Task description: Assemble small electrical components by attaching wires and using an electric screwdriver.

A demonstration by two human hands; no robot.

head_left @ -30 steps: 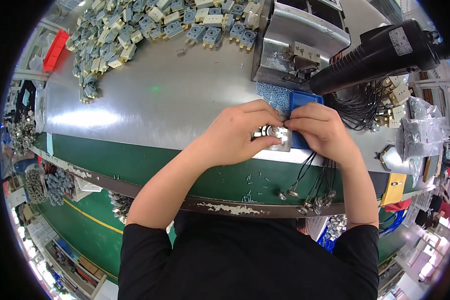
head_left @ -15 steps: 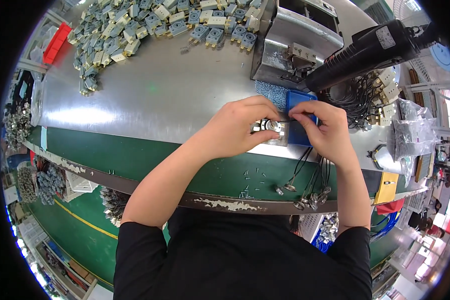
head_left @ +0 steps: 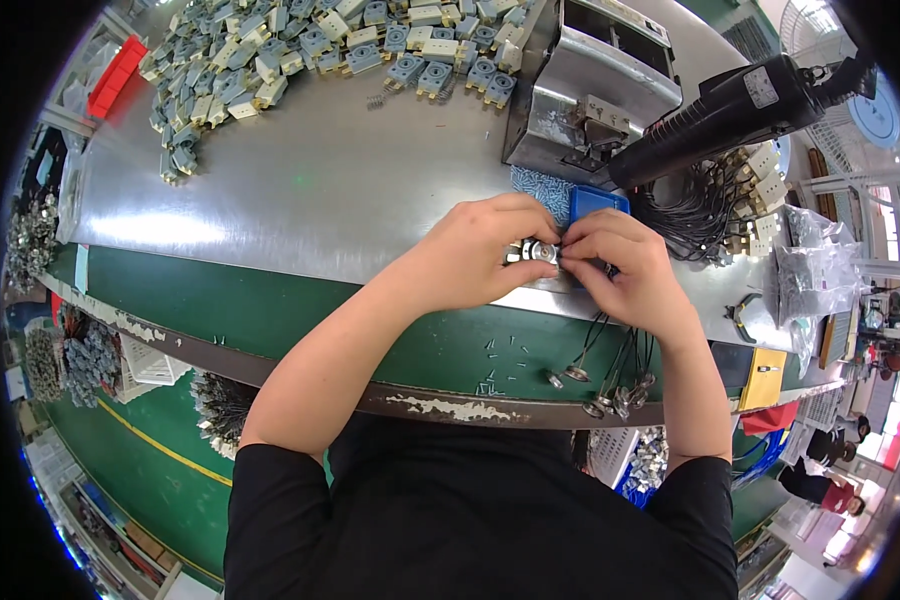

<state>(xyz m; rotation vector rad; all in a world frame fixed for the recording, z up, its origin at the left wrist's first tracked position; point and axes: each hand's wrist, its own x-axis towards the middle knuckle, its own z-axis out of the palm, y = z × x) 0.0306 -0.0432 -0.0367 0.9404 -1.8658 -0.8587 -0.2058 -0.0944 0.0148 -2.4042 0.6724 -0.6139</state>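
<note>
A heap of small grey and cream plastic switch housings [head_left: 300, 50] spreads along the far left part of the steel table [head_left: 300, 190]. Near the table's front edge the left hand [head_left: 475, 255] is curled, its fingertips pinching a small round metal part [head_left: 538, 252] from the left. The right hand [head_left: 625, 275] meets it there, thumb and forefinger closed on the same part from the right. Just behind the hands sits a blue tray [head_left: 595, 202] beside scattered screws. Black leads with metal ends [head_left: 610, 385] hang over the front edge below the right wrist. Farther back right, a black electric screwdriver [head_left: 725, 115] lies tilted against a metal fixture [head_left: 585, 90].
</note>
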